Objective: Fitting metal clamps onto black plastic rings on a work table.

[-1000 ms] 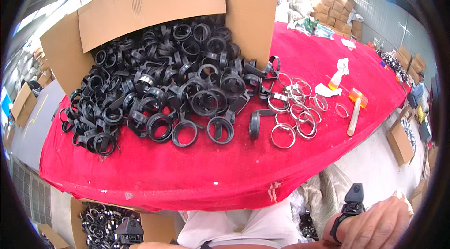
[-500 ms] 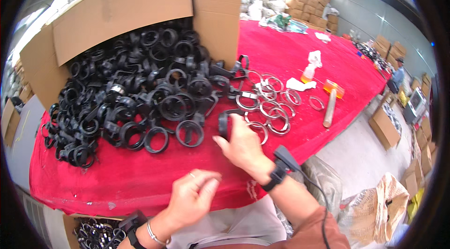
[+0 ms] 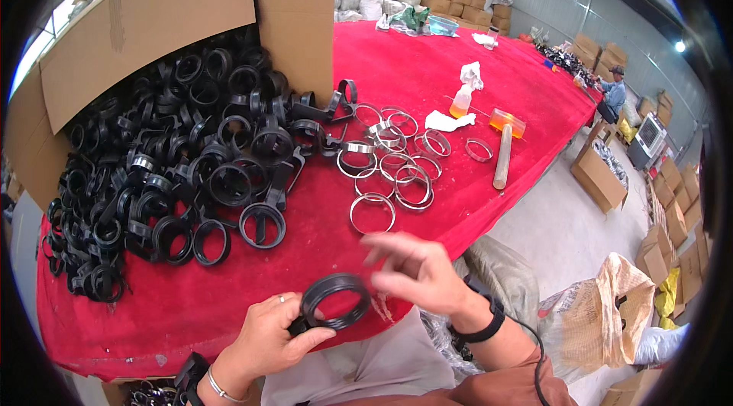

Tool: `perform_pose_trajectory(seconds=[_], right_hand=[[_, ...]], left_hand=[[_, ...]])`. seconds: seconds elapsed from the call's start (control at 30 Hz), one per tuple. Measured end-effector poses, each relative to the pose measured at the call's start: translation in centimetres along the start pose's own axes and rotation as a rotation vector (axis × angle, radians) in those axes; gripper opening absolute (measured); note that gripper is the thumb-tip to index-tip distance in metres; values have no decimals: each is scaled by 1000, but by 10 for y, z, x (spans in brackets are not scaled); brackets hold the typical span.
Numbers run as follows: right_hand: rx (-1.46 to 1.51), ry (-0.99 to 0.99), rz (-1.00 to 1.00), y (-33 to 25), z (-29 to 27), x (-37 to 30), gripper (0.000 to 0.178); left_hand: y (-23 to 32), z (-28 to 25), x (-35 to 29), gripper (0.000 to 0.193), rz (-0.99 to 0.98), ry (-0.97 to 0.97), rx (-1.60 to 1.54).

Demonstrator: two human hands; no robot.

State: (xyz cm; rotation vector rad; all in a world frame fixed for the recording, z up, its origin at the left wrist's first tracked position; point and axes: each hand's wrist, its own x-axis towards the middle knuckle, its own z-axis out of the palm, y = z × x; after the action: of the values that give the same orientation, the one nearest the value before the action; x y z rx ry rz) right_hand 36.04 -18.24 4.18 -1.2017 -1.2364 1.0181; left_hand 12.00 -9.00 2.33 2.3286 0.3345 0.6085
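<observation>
My left hand grips a black plastic ring part low over the front of the red table, its round opening tilted upward. Just to the right of it, my right hand has its fingers apart and holds nothing; the fingertips are smeared by motion. Beyond those fingers lie several loose silver metal rings, some overlapping. A big heap of similar black ring parts spreads over the table's left side, spilling from a cardboard box.
The cardboard box stands behind the heap. To the right on the red cloth lie a mallet with an orange head, a small bottle and white tissue. A woven sack stands beside the table; a person sits far right.
The black ring part has passed from my right hand to my left, coming nearer me. My right hand has moved back and opened. The view has shifted rightward.
</observation>
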Motion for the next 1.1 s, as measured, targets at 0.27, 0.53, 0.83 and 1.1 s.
perform_pose_trajectory(seconds=[0.27, 0.53, 0.83, 1.1], right_hand=[[-1268, 449, -105, 42, -11, 54, 74], [-1080, 297, -543, 53, -11, 50, 83], [-679, 85, -561, 55, -9, 41, 80], [-597, -59, -508, 68, -15, 43, 72]], left_hand=[[19, 11, -25, 14, -444, 459, -998], [11, 20, -42, 17, -481, 569, -1049], [10, 17, -36, 18, -484, 647, -1221], [5, 20, -44, 17, -504, 685, -1204]])
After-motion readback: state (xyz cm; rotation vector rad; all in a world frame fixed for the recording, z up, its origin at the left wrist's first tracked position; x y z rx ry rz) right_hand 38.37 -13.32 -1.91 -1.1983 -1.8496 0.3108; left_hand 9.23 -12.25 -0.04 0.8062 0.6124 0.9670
